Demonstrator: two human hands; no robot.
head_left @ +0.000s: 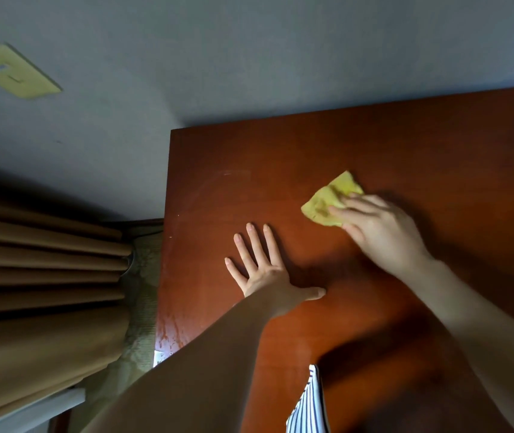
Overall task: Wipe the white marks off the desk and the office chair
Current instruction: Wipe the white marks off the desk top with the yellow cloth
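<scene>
The right hand (380, 226), fingers flat, presses a yellow cloth (330, 195) on the worktop (437, 145) as the spread, empty left hand (265, 270) braces; firm overlapping strokes should reach the faint white streak (227, 174).

We see a dim room. A small bright patch shines on the desk (280, 157) at its left edge, next to the curtain (40, 276), so light seems to come from that side. Dark shadows lie on the desk beside the left hand (268, 273) and under the right arm (483, 332). The right hand (383, 232) looks a bit blurry. The desk's edges slant toward the picture's sides.
</scene>
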